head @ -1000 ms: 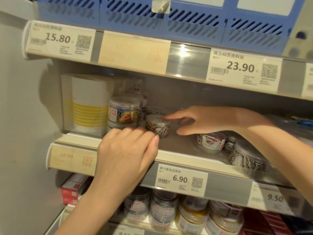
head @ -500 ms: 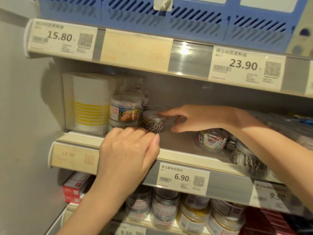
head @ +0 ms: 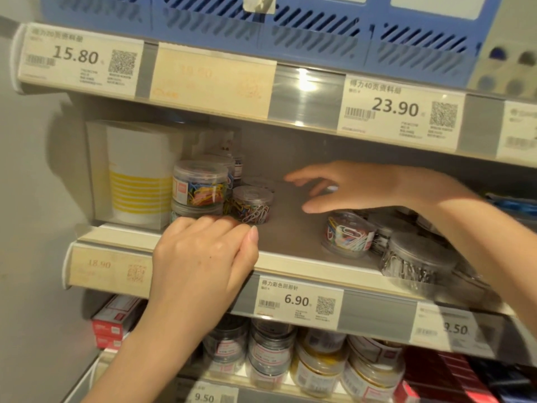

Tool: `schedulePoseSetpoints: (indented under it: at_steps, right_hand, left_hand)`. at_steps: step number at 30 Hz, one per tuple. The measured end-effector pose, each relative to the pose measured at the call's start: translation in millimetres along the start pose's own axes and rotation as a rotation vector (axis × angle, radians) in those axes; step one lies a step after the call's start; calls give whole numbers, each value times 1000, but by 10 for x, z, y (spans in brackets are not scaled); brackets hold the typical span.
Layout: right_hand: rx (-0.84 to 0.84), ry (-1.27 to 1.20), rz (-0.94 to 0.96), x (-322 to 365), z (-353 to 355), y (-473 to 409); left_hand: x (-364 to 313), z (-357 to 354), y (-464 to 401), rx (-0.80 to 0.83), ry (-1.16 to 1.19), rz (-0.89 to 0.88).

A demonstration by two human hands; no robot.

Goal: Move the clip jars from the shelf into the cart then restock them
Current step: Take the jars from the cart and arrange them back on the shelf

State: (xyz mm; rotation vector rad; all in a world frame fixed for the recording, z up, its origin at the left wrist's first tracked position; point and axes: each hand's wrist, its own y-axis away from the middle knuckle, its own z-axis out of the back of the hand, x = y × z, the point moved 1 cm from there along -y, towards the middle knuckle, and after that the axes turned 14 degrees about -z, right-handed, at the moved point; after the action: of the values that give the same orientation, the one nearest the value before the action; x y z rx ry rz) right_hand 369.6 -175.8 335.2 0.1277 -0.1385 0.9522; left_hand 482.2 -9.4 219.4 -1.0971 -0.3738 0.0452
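Clear clip jars stand on the middle shelf [head: 290, 257]. A jar of coloured clips [head: 200, 184] is stacked on another at the left, and a shorter jar [head: 252, 205] stands right beside that stack. Further right are a jar of pastel clips [head: 348, 234] and a jar of silver clips [head: 415, 257]. My right hand [head: 363, 190] hovers inside the shelf with fingers spread, a short gap from the shorter jar, holding nothing. My left hand [head: 203, 257] rests on the shelf's front lip with fingers loosely bent; the fingertips are hidden.
A white box with yellow stripes [head: 136, 175] fills the shelf's left end. Blue slotted baskets [head: 290, 24] sit on the shelf above. Below are several more jars [head: 270, 353] and red boxes [head: 113, 324]. Price strips line each shelf edge.
My right hand slid the shorter jar left up against the stack, then let go and drew back to the right. My left hand stayed on the shelf lip.
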Motion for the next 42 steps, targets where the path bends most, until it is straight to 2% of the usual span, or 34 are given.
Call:
schedulePoseSetpoints:
  at_steps: [7,14,20,27,30,35,42]
  right_hand:
    - [79,105,-138,-266,147,314]
    - [180,106,-135,-318,81,326]
    - [178,112,-36,-249,32,279]
    - [23,-142,73,-225,-80,177]
    - [14,-279,96,-196,-126,165]
    - [-17,-311,114,-160,-198,193]
    - [106,-250,165,-95,-201,276]
  left_hand:
    - [-12,-3,-3,4,-2,28]
    - [-25,-1,5,29,-11,39]
    - [-37,6,2,20,12,37]
    - [-40,26,10,39,45,24]
    - [-27,52,11,66,62,4]
    - [-14,72,12,84,91,-16]
    - [5,95,33,91,123,-36]
